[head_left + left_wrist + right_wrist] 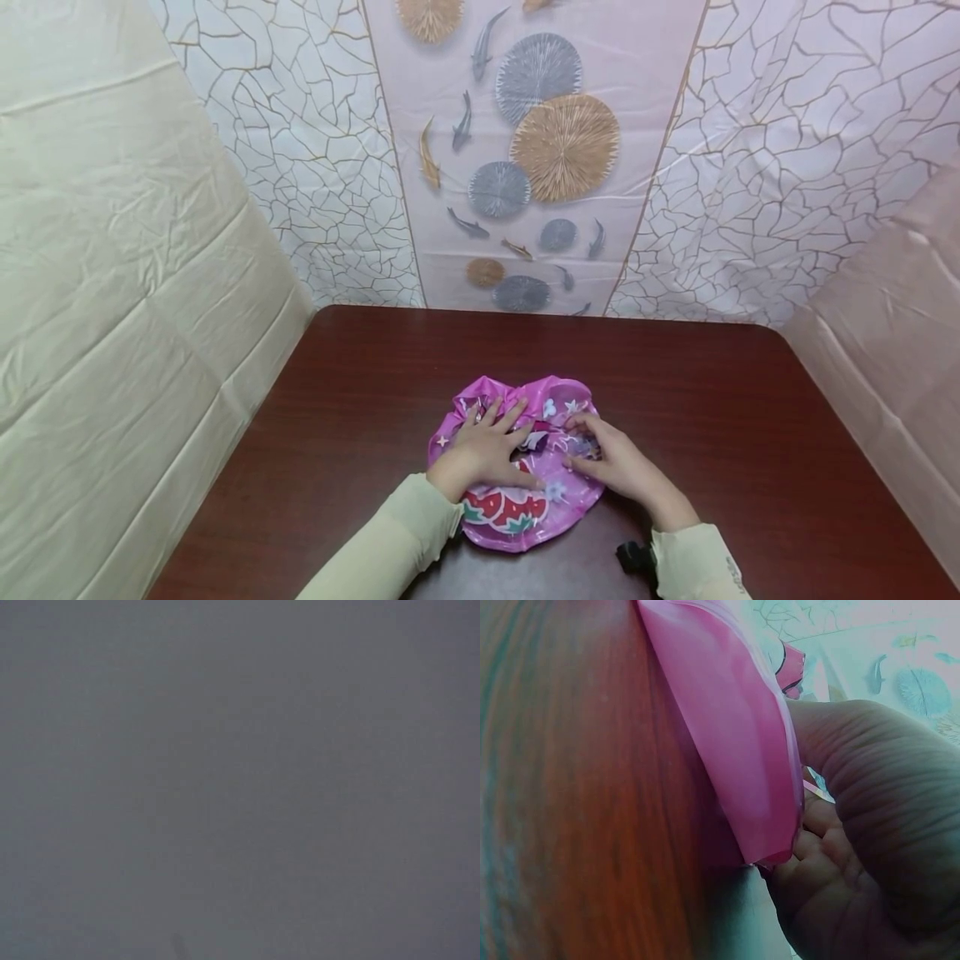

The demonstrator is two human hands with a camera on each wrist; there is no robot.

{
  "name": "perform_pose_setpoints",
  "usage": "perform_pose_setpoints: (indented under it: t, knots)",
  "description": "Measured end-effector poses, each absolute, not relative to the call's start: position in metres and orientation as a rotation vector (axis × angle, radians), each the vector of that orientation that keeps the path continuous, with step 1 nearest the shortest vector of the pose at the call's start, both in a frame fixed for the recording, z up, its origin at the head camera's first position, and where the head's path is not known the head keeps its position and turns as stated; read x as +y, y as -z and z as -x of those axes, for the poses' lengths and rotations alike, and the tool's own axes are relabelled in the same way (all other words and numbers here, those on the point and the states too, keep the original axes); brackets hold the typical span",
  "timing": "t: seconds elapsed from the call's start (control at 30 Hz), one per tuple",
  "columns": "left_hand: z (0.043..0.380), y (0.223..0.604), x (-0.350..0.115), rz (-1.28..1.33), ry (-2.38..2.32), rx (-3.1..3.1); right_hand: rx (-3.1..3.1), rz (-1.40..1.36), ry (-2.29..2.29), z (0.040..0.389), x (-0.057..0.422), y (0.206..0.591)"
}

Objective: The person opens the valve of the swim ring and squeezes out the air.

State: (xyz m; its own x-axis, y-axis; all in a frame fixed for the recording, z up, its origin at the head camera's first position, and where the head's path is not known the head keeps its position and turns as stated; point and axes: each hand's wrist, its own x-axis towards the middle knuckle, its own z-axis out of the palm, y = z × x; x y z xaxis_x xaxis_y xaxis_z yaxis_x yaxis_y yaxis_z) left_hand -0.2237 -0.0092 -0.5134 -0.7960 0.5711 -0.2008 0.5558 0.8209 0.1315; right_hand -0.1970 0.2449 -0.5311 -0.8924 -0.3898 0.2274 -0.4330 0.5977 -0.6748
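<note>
A pink, shiny inflatable swim ring point(558, 504), slack and wrinkled, lies on the dark red table, printed with strawberries and flowers. Across its left part my left hand point(487, 450) rests palm down with the fingers spread. My right hand point(618, 462) touches the ring's right part, thumb and bent fingers apart, a patch of vinyl showing between them. In the right wrist view the ring's pink side point(727, 735) stands low over the wood, with the thumb point(885, 780) at its upper edge. The left wrist view is plain grey and shows no hand.
The brown table point(360, 375) has rounded far corners. Behind it hangs a patterned backdrop point(517, 167) with discs and fish, and pale cloth walls point(135, 292) stand at both sides. A black strap piece point(636, 557) sits by the right sleeve.
</note>
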Motion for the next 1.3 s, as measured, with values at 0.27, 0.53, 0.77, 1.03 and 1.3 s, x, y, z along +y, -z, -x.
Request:
perform_pose_setpoints:
  t: [0.27, 0.53, 0.77, 1.03, 1.3]
  knots:
    - [0.2216, 0.5091, -0.0097, -0.874, -0.108, 2.77, -2.748, -0.723, -1.172, 0.1955, 0.2447, 0.5302]
    - [0.2216, 0.5077, -0.0097, -0.875, -0.099, 2.767, -2.763, -0.702, -1.166, 0.196, 0.2449, 0.53]
    - [0.222, 0.5087, -0.01, -0.86, -0.108, 2.755, -2.751, -0.714, -1.162, 0.1966, 0.2455, 0.5321]
    - [0.2223, 0.51, -0.0097, -0.86, -0.111, 2.756, -2.735, -0.73, -1.15, 0.1971, 0.2465, 0.5335]
    - [0.2221, 0.5111, -0.0093, -0.861, -0.108, 2.757, -2.735, -0.737, -1.139, 0.1967, 0.2474, 0.5345]
